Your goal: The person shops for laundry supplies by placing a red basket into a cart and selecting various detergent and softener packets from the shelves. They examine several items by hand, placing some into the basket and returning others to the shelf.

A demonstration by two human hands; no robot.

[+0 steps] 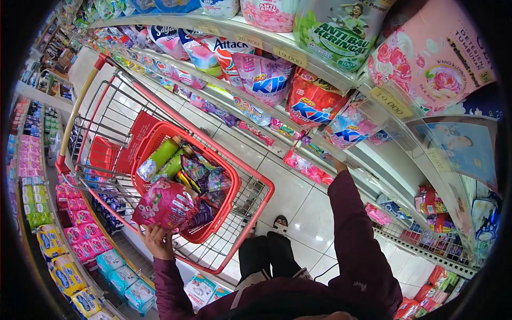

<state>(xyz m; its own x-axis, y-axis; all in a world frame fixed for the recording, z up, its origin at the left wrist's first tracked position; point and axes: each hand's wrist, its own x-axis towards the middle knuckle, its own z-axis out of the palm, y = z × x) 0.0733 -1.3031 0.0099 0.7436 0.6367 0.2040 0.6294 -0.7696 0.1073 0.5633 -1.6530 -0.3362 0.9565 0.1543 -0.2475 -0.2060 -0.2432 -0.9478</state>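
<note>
My left hand (156, 241) is at the near side of the shopping cart, its fingers closed on the lower edge of a pink pouch (166, 204). That pouch lies over the rim of a red shopping basket (232, 208) inside the cart. Green pouches (162, 160) and purple packets (213, 181) are in the basket too. My right hand (337, 164) reaches out to the lower shelf, fingers stretched toward the shelf edge, with nothing seen in them. Nearest to it are a pink-and-blue So Klin pouch (345, 128) and pink packs (306, 166) lower down.
The wire cart (261, 176) with its yellow handle (80, 109) stands to my left on white tiles (306, 213). Shelves of detergent pouches (264, 77) with price tags (289, 56) run along the right. Stacked packs (64, 274) line the left.
</note>
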